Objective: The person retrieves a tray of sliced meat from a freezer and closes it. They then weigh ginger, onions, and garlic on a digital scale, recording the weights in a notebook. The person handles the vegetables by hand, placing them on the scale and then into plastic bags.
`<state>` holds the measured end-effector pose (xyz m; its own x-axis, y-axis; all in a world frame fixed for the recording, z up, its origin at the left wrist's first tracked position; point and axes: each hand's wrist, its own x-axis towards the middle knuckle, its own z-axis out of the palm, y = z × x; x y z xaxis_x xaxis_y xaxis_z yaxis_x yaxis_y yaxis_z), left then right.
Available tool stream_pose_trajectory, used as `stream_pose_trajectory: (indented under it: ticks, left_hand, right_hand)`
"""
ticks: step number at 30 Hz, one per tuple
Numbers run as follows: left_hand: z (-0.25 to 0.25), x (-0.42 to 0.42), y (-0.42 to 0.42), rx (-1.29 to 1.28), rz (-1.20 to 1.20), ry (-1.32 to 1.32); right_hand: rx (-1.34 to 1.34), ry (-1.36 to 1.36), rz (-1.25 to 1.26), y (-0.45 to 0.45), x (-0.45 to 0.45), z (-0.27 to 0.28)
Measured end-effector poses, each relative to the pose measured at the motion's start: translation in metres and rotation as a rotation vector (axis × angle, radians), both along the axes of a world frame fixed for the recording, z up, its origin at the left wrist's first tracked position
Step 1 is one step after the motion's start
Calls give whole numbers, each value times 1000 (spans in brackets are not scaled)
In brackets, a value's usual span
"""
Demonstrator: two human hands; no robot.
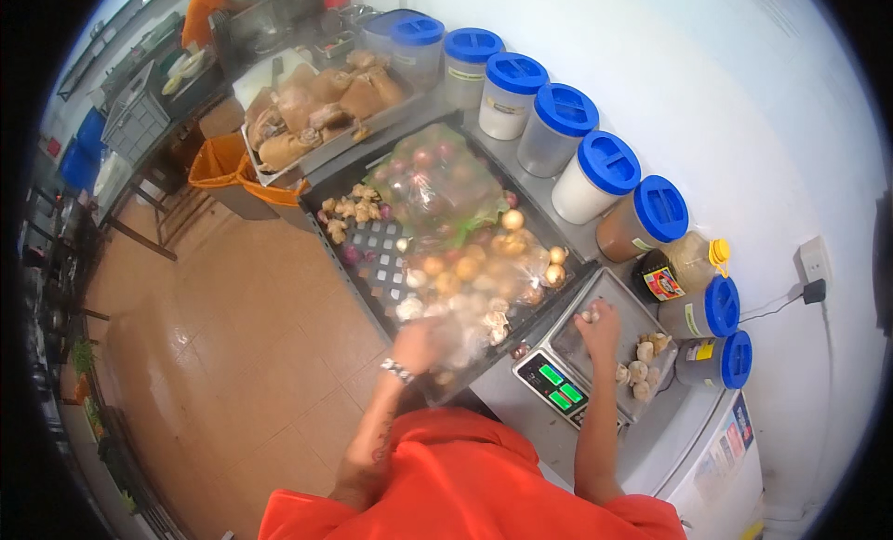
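Observation:
My right hand (601, 331) is above the steel pan of a digital scale (638, 331), with small pale garlic pieces (590, 317) in its fingers. Several garlic bulbs (638, 371) lie in a group on the right side of that pan. The scale's green displays (560, 386) are lit. My left hand (421, 346) is at the near end of a black plastic crate (373, 317), by a clear plastic bag (464, 338) that looks to hold garlic. Blur and the bag hide its fingertips. More garlic bulbs (497, 320) rest beside the bag.
Onions (467, 266), ginger (359, 204) and a bag of red onions (432, 177) share the crate. Blue-lidded containers (565, 111) and bottles (659, 278) line the wall. Beyond stands a tray of meat (328, 104); a person in orange (202, 13) is farther back.

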<state>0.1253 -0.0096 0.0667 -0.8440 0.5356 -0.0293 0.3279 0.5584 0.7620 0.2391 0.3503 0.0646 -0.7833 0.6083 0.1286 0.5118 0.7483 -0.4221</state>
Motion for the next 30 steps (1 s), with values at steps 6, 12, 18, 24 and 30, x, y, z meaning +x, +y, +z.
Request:
stream_pose_trajectory:
  ticks: [6, 12, 18, 24, 30]
  left_hand:
    - [21, 2, -33, 532, 67, -580]
    - [73, -25, 25, 967, 19, -988]
    - [19, -47, -18, 1561, 228, -1231]
    - [1, -55, -30, 1692, 338, -1358]
    - [3, -61, -33, 1714, 351, -1374]
  right_hand:
    - [-1251, 354, 45, -42, -23, 71]
    - [-1678, 227, 275, -145, -92, 70]
    - [-1790, 228, 283, -180, -127, 50]
    - [-1537, 127, 213, -191, -147, -18]
    - [-1232, 259, 120, -141, -91, 14]
